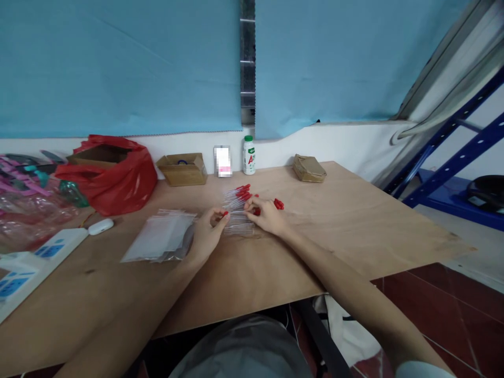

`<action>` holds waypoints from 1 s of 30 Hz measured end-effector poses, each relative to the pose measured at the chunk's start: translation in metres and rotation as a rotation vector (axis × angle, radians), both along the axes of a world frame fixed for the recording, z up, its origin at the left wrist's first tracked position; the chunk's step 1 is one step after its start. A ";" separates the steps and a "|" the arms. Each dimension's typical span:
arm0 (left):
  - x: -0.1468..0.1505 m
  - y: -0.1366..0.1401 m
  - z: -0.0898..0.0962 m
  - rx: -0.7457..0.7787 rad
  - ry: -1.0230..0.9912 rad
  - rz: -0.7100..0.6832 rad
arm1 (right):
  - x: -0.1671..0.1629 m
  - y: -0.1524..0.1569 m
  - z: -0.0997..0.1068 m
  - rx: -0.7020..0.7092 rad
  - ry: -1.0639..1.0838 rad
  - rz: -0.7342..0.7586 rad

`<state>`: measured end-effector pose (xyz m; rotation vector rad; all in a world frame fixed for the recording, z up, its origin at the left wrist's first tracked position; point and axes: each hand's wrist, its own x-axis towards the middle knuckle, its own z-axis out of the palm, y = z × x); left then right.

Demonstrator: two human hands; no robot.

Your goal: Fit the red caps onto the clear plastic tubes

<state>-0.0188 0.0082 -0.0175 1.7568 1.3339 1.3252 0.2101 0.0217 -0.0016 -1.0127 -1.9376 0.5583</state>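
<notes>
Thin, shiny sticks lie in a bunch on the wooden table, several with red ends. My left hand is closed at the left of the bunch, with the red end of one stick pinched between thumb and finger. Over the right side of the bunch, my right hand is closed in a pinch; what lies between its fingertips is too small to make out. More red ends show just beyond the right hand. Clear zip bags lie flat beside my left hand.
Along the wall stand a red plastic bag with a box in it, an open cardboard box, a phone, a white bottle and a brown package. A power strip and a white case lie left.
</notes>
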 end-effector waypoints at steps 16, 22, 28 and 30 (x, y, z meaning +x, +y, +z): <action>0.007 0.001 -0.011 0.003 -0.054 -0.019 | -0.004 0.001 -0.019 0.146 -0.312 -0.097; 0.014 -0.004 -0.007 -0.006 -0.121 -0.029 | -0.007 -0.011 -0.007 0.218 -0.225 0.002; 0.018 -0.007 -0.006 -0.029 -0.095 -0.107 | -0.007 -0.019 0.001 0.270 -0.265 -0.024; 0.017 -0.007 -0.007 -0.037 -0.098 -0.106 | 0.003 -0.017 0.005 0.280 -0.247 -0.100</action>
